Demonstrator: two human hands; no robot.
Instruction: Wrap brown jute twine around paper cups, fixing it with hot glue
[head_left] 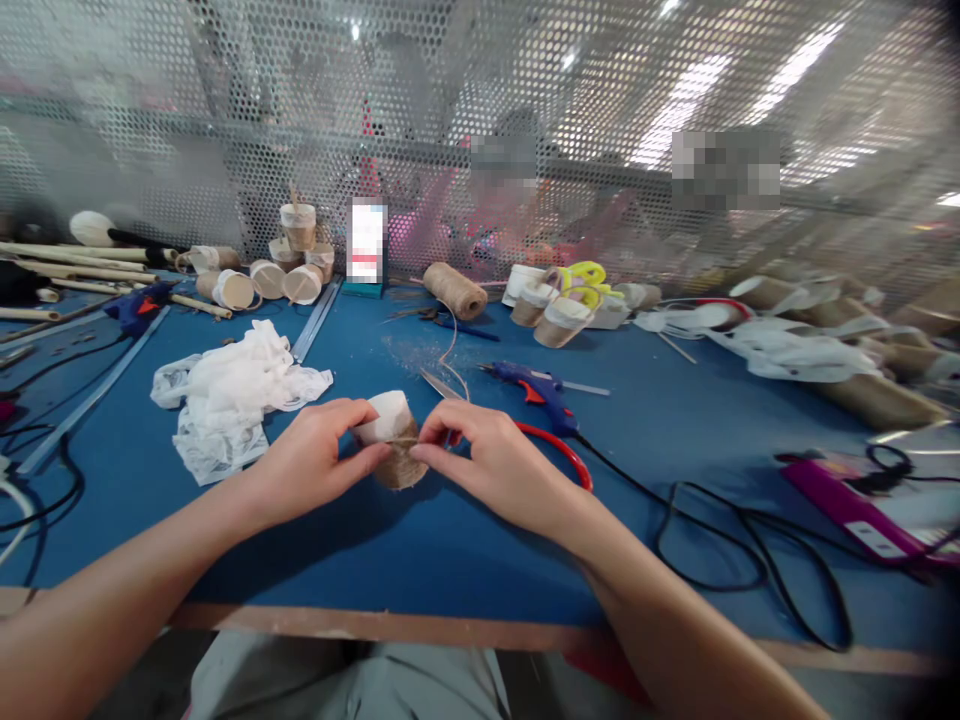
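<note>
Between my hands, above the front part of the blue table, is a small cup (401,465), white at the upper end and wrapped in brown twine below. My left hand (322,455) grips its left side, thumb and fingers closed on it. At its right side, my right hand (480,450) pinches a strand of twine against the wrap. Just beyond the right hand lie scissors (566,455) with red handles, partly hidden by that hand. A twine spool (455,291) rests farther back, with a loose strand running from it toward the scissors.
A blue glue gun (532,385) lies right of centre, its black cord (675,500) looping rightward. Crumpled white lace (232,390) is at left. Wrapped cups (296,265) stand along the mesh (300,120). A purple power strip (847,505) sits at right, another glue gun (142,308) at left.
</note>
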